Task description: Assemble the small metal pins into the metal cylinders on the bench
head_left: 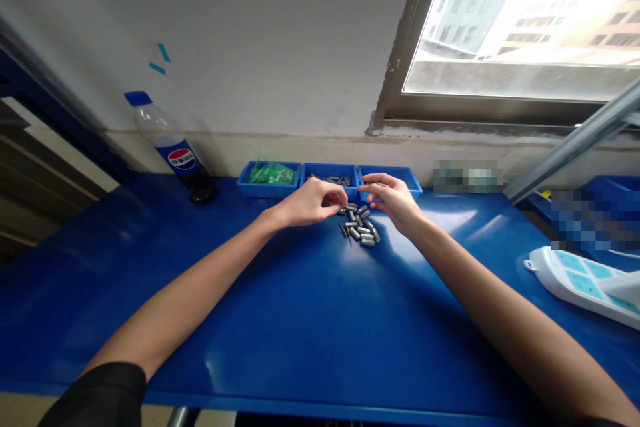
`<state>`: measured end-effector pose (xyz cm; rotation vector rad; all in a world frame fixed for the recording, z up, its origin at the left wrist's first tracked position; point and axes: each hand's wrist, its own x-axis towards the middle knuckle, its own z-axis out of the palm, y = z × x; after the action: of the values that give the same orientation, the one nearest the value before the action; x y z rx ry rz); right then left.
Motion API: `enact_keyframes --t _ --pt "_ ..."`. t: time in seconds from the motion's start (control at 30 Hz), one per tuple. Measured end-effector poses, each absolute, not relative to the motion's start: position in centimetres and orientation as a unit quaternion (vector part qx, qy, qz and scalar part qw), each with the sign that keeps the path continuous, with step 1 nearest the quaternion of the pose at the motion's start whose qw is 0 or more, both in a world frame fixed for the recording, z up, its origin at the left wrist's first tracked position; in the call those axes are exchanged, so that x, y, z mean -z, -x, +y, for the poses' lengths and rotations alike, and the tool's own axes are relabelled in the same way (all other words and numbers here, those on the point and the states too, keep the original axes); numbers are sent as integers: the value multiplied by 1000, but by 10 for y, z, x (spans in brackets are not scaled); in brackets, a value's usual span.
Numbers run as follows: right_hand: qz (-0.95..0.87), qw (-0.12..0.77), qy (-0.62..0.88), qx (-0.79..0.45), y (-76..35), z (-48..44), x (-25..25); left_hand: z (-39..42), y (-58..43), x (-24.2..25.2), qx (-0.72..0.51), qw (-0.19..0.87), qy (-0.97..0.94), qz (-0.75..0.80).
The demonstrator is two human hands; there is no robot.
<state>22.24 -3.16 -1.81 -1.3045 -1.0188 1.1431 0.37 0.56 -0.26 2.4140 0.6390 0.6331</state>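
Note:
My left hand (316,203) is closed in a pinch at the left side of a loose pile of short silver metal cylinders (367,237). A metal piece shows under its fingertips, but I cannot tell if it is gripped. Above the pile's right side, my right hand (393,198) is closed around a thin dark rod (377,183), partly hidden by the fingers. Several thin dark and brassy pins (349,233) lie left of the cylinders. Behind the hands, a blue bin (327,170) contains more metal pieces.
To its left, another blue bin (245,191) contains green plastic bags; a third blue bin (413,181) stands right. A cola bottle (183,159) stands against the wall at the left. On the right lie a white power strip (575,277) and a metal bar (565,150).

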Motion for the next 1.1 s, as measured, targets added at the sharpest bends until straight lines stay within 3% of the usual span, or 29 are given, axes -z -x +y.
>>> enact_keyframes --t 0.17,0.33,0.47,0.63,0.83,1.1 --pt "-452 475 486 -578 -221 -34 20 5 -5 4 -328 305 -853 268" --pt "-475 459 426 -618 -223 -36 27 8 -6 9 -338 320 -839 282" --pt "-467 490 433 -595 -220 -35 26 9 -5 11 -305 281 -857 306" --pt "-396 605 518 -456 -223 -31 23 3 -5 9 -206 151 -928 273" --pt "-333 640 544 -429 -229 -28 20 -8 -13 13 -100 193 -970 110" --pt "-338 629 540 -446 -223 -30 17 0 -12 23 -79 170 -972 144"
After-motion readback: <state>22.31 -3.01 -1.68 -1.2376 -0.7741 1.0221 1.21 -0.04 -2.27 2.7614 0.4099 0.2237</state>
